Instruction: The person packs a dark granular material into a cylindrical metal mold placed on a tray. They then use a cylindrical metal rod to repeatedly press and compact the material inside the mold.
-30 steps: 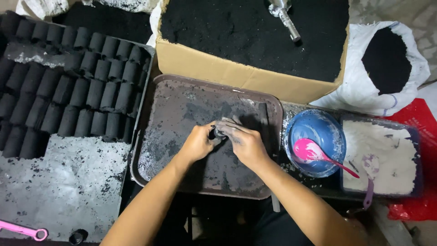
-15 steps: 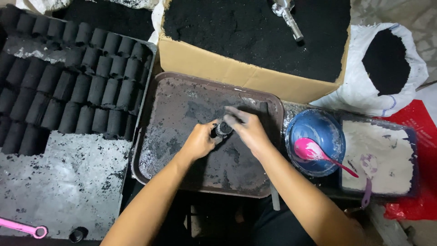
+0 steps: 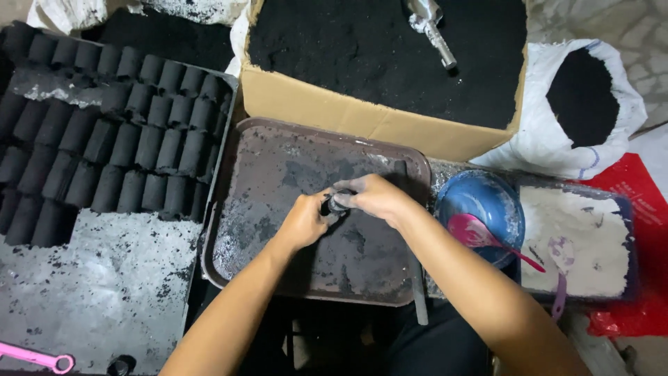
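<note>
Over the middle of the brown tray [image 3: 278, 271], the left hand [image 3: 304, 221] and right hand [image 3: 374, 198] both close their fingers on one small dark cylinder [image 3: 337, 203]. Judged best: press evenly and keep it upright above the tray. Right of the tray sit one blue bowl [image 3: 502, 202] and two spoons. Left lie many black cylinders [image 3: 132, 160], too many to count. Beyond stands one cardboard box [image 3: 334, 111].
</note>
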